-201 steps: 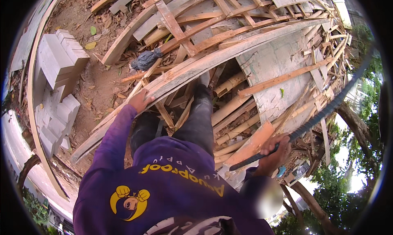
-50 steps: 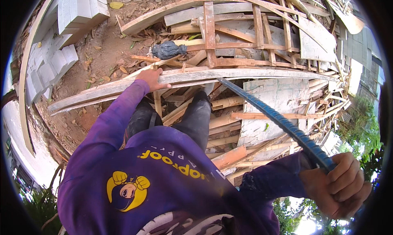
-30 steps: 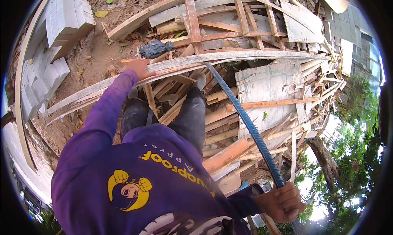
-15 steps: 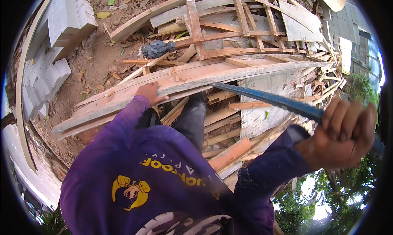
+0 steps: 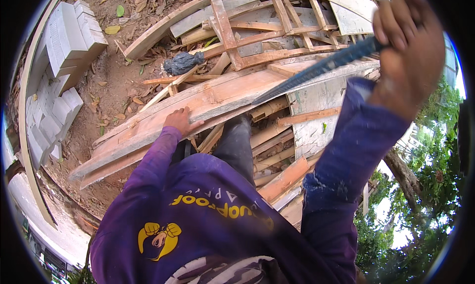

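Note:
My left hand [image 5: 180, 121] lies on the near edge of a long, dusty wooden plank [image 5: 217, 93], its thumb apart from the other fingers. My right hand [image 5: 410, 56] is raised at the upper right, wrapped round a blue ribbed metal pry bar [image 5: 321, 68]. The bar slopes down to the left. Its flat tip meets the plank's near edge, at the gap above a second board [image 5: 118, 165] underneath. How deep the tip sits in that gap I cannot tell.
A wooden frame of slats [image 5: 232, 41] lies beyond the plank. Grey blocks [image 5: 69, 41] are stacked at the left. A dark plastic bundle [image 5: 183, 63] rests on leaf-strewn soil. Scrap lumber and a whitish panel [image 5: 316, 105] lie near my leg [image 5: 235, 145].
My right hand has risen, swinging the bar's upper end up and away while its tip stays at the plank. My left hand remains on the plank.

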The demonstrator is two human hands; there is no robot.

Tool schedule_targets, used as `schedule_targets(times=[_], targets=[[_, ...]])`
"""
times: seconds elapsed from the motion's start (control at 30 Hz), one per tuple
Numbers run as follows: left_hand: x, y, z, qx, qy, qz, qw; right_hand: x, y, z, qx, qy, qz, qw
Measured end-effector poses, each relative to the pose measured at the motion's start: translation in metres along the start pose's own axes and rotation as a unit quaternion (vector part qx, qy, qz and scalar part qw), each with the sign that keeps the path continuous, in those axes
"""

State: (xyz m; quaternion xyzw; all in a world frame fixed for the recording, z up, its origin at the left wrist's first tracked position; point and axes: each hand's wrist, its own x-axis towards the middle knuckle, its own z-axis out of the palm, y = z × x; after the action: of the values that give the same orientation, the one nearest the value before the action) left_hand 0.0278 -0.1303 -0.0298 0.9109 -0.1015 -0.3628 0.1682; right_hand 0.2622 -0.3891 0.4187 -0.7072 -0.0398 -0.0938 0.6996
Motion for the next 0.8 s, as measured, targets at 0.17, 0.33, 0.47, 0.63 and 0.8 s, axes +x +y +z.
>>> schedule_targets(times=[0.17, 0.33, 0.47, 0.63, 0.8], targets=[[0.003, 0.007, -0.017, -0.010, -0.033, 0.018, 0.999, -0.142, -0.096, -0.062, -0.013, -0.046, -0.049, 0.998], [-0.001, 0.004, -0.030, -0.012, -0.032, 0.018, 0.999, -0.213, -0.184, -0.096, -0.024, -0.064, -0.171, 0.983], [0.002, 0.008, -0.027, -0.011, -0.045, 0.011, 0.999, -0.221, -0.216, -0.095, -0.090, 0.047, -0.148, 0.984], [0.002, 0.006, -0.021, -0.006, -0.042, 0.007, 0.999, -0.200, -0.167, -0.099, -0.064, 0.183, -0.214, 0.957], [0.006, 0.006, -0.033, -0.002, -0.032, 0.009, 0.999, -0.206, -0.144, -0.120, -0.093, 0.256, -0.217, 0.937]])
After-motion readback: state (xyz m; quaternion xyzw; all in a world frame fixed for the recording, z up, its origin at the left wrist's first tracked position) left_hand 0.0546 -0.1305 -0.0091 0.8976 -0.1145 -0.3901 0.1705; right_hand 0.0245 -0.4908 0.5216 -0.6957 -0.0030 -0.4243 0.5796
